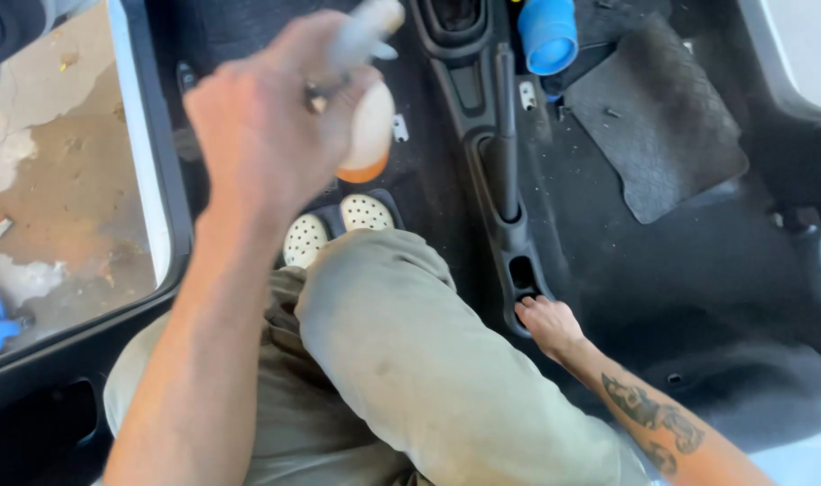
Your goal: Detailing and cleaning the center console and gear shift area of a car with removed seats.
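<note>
Two hands in view. Left hand (257, 126) raised, blurred, wrapped around one spray bottle (367, 108) with a pale body and a band of orange liquid at its bottom, held above the footwell just left of the centre console (505, 225). Right hand (547, 324) lower down, fingers curled and resting against the rear end of that console, holding nothing that can be made out; tattooed forearm behind it. One handbrake lever (506, 117) lying along the console, one small slot at the console's rear, contents too dark to tell. Two cream perforated shoes (338, 227) side by side on the floor below the bottle, partly hidden by a knee in olive trousers (401, 360). One black rubber floor mat (653, 117) on the far side, well apart from both hands. One blue cylinder (547, 34) at the top, beside the gear lever base
</note>
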